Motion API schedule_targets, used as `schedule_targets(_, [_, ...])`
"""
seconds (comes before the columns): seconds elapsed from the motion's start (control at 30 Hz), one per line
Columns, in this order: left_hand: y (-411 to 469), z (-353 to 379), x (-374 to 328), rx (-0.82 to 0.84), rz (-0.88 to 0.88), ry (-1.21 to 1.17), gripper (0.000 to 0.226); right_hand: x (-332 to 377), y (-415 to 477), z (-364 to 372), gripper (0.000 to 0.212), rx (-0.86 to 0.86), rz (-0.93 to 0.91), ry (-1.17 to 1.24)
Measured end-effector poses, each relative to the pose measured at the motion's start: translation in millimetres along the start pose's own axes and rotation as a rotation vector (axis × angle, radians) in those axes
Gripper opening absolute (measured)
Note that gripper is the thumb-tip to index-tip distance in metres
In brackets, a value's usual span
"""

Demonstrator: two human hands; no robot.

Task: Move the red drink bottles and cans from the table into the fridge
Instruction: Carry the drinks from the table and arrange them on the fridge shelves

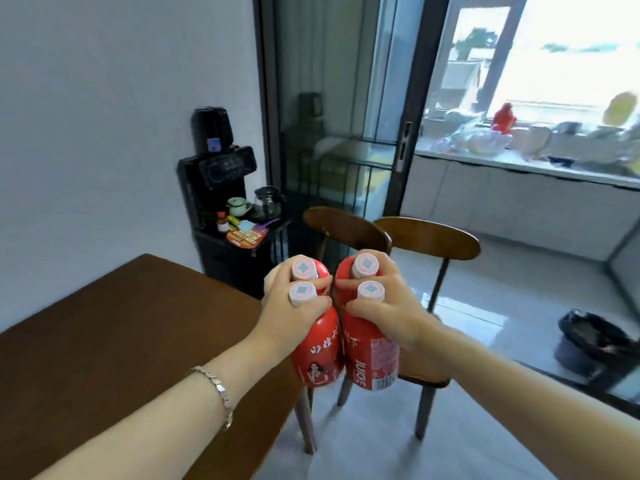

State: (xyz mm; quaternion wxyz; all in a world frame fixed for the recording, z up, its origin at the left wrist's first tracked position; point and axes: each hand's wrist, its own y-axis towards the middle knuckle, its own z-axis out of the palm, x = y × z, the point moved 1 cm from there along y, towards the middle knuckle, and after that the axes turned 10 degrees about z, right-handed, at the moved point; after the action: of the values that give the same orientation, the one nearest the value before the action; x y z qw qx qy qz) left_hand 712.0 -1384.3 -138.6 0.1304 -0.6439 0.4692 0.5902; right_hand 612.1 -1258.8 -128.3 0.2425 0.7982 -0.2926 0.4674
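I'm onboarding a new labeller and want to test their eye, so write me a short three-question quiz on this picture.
1. Count: how many red plastic bottles with pale pink caps are held in all?
2. True or false: the right hand grips its bottles by their bases.
3. Pick one: the silver link bracelet sits on A) the left wrist, B) the right wrist, C) both wrists.
Key: 1) four, two gripped by the left hand and two by the right; 2) false, it grips them at the necks; 3) A.
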Motion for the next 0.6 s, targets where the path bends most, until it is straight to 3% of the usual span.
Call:
schedule_targets(0.3, [60,303,-83,0.508,0.181,-0.149,0.05,-107,-84,-262,0.029,-0.472,0.186,-0.13])
schedule_targets(0.5, [71,476,-149,0.867,0.246,-0.426,0.02,-149,-145,-402,0.034,-0.778,0.341,-0.204])
schedule_targets(0.6, [64,556,-185,1.035,0.303,-0.49,0.03,-164,-182,-458,0.023,-0.918,0.395,-0.204])
